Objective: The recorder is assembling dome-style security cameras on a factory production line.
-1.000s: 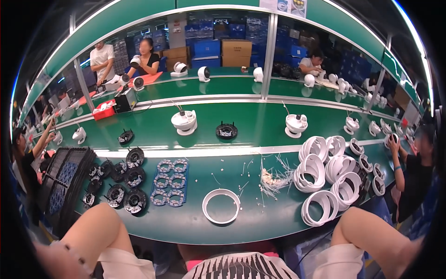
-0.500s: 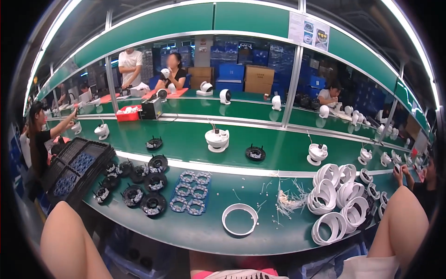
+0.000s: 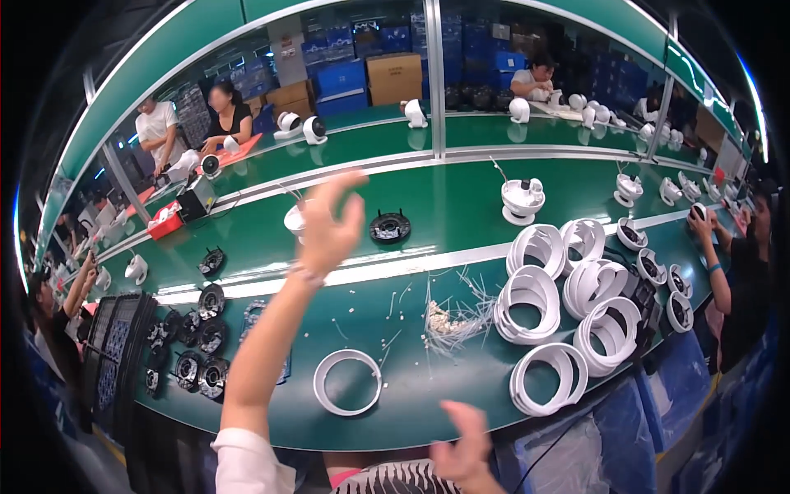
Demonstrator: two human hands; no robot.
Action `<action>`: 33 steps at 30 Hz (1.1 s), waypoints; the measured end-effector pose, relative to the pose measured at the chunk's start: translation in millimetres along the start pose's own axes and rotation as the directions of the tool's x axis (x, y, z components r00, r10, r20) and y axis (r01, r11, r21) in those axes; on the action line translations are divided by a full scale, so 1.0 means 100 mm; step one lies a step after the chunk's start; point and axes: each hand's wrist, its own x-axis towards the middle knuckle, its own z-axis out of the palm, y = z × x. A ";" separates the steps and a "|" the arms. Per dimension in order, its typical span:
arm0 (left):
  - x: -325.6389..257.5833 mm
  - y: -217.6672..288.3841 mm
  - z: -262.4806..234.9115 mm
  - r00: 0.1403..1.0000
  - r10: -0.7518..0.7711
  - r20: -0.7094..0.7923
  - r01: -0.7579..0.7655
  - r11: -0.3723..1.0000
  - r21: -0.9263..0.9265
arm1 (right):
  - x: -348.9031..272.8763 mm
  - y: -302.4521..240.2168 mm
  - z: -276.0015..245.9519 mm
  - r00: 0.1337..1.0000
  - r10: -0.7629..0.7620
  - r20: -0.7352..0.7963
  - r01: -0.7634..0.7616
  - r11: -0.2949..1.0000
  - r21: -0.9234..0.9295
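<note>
My left hand (image 3: 331,224) reaches out over the green conveyor, fingers stretched and apart, with nothing in them. It partly hides a white camera-like housing on a round base (image 3: 294,219). Just right of that hand lies a black round part with upright prongs (image 3: 389,227). My right hand (image 3: 462,447) is low over the near table edge, thumb and fingers spread and holding nothing. A single white plastic ring (image 3: 319,385) lies on the table between my two arms. My left forearm covers much of a blue circuit-board panel (image 3: 251,319).
Several stacked white rings (image 3: 517,387) stand at the right. Cut white strips and crumbs (image 3: 448,323) are heaped beside them. Several black round parts (image 3: 212,375) and a black tray (image 3: 111,350) are at the left. Another white housing (image 3: 522,200) sits on the conveyor. Co-workers sit around.
Both hands have come into the picture, the left stretching forward to the conveyor. The view has turned to the right and tilted, so the bench contents appear shifted left.
</note>
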 end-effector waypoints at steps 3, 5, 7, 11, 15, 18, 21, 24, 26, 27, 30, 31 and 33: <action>-1.30 -0.99 0.63 0.856 -0.325 0.402 0.236 0.938 0.255 | -0.48 0.38 0.50 0.990 -0.022 0.140 0.025 1.000 -0.017; -1.79 -1.26 0.87 0.592 -0.570 0.570 0.357 0.819 0.449 | -0.52 0.54 0.62 0.981 0.041 0.191 -0.039 0.999 -0.016; -1.89 -1.34 1.03 0.431 -0.669 0.606 0.330 0.742 0.584 | -0.50 0.43 0.62 0.957 0.162 0.239 -0.173 0.985 0.022; -1.79 -1.54 1.21 0.353 -0.674 0.649 0.304 0.738 0.602 | -0.44 0.46 0.55 0.973 0.060 0.222 -0.045 0.997 -0.070; -1.63 -1.26 0.71 0.564 -0.513 0.647 0.272 0.855 0.441 | -0.35 0.48 0.54 0.972 0.074 0.222 -0.060 0.996 -0.069; -1.57 -0.75 -0.02 0.398 -0.616 0.680 0.279 0.788 0.549 | -0.31 0.50 0.57 0.971 0.073 0.227 -0.056 0.995 -0.078; -1.72 -0.23 -0.72 0.351 -0.695 0.627 0.317 0.718 0.620 | -0.30 0.51 0.58 0.960 0.060 0.274 -0.047 0.997 -0.053; -1.73 0.21 -1.23 0.411 -0.796 0.443 0.419 0.597 0.684 | -0.27 0.52 0.54 0.951 0.043 0.306 -0.015 0.995 -0.094; -1.81 0.44 -1.68 0.439 -0.862 0.256 0.454 0.458 0.764 | -0.16 0.42 0.55 0.945 0.058 0.322 -0.030 0.995 -0.090; -1.88 0.57 -1.91 0.452 -0.876 0.167 0.456 0.388 0.801 | -0.17 0.42 0.57 0.943 0.031 0.330 -0.004 0.996 -0.084; -2.10 0.97 -2.47 0.363 -0.927 -0.092 0.488 0.106 0.866 | -0.21 0.39 0.60 0.935 -0.032 0.353 0.059 0.996 -0.064; -2.17 1.09 -2.63 0.354 -0.921 -0.161 0.492 0.037 0.870 | -0.22 0.38 0.60 0.934 -0.050 0.355 0.075 0.996 -0.058; -2.37 1.23 -2.97 0.358 -0.885 -0.298 0.484 -0.097 0.869 | -0.22 0.35 0.61 0.934 -0.036 0.356 0.053 0.998 -0.039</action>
